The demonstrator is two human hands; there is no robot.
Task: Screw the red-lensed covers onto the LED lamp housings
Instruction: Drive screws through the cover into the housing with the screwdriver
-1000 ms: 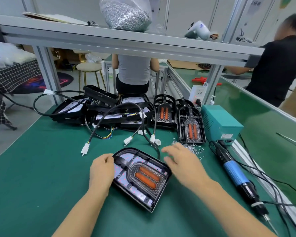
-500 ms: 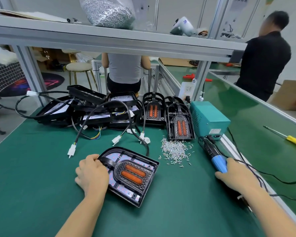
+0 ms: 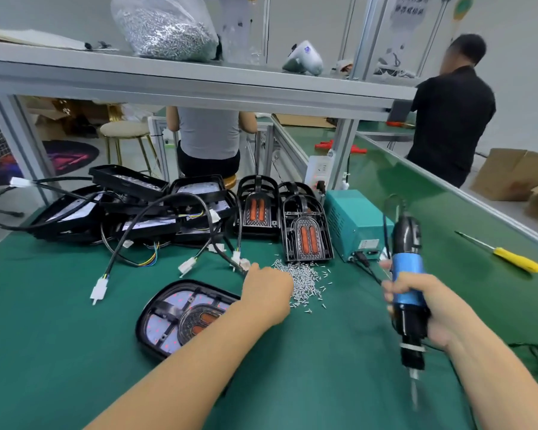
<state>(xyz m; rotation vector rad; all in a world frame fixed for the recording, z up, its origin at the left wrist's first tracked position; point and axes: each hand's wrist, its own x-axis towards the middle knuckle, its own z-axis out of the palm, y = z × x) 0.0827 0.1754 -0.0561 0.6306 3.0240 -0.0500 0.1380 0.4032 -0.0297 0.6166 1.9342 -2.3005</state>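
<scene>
Since half a sec ago: right hand [image 3: 429, 308] now has the blue electric screwdriver [image 3: 407, 293] lifted off the mat, fingers wrapped tight round the barrel, bit pointing down; before it was only just reaching it by the teal power box [image 3: 351, 225]. Left hand [image 3: 269, 293] has left the lamp [image 3: 180, 318] and gone over to the screw pile [image 3: 305, 282], resting on its near edge. Fingers are hidden under the hand, so can't tell if it's pinching a screw yet. Lamp w/ red-lensed cover sits on the green mat [image 3: 44, 336], partly under the left forearm, nobody holding it. Reads as prep done: tool in hand, screw pickup next, then driving starts.
</scene>
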